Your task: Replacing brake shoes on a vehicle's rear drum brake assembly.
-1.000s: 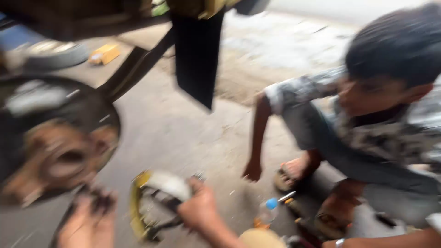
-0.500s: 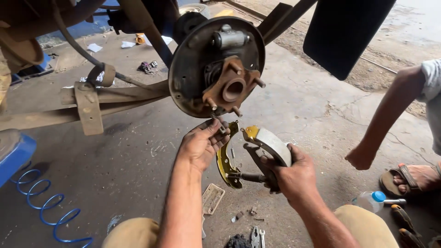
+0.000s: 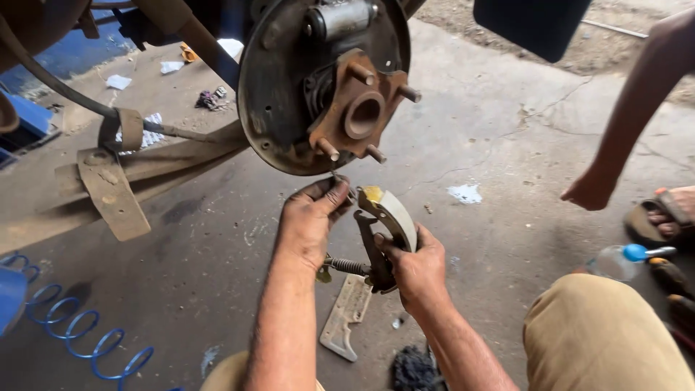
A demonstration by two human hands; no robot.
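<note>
Right hand [image 3: 420, 271] clenched round a curved grey-lined brake shoe [image 3: 391, 217], left hand [image 3: 308, 221] pinching its upper end (grimy fingers), coiled steel spring [image 3: 347, 266] between the hands, all just beneath the rusty round backing plate [image 3: 279, 94], bystander's hand [image 3: 590, 190] well apart.

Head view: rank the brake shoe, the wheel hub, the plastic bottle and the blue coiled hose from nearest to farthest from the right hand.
From the right hand:
1. Brake shoe, gripped in it, just above.
2. Wheel hub, higher up, on the round backing plate.
3. Plastic bottle, on the floor to the right.
4. Blue coiled hose, on the floor at far left.
</note>
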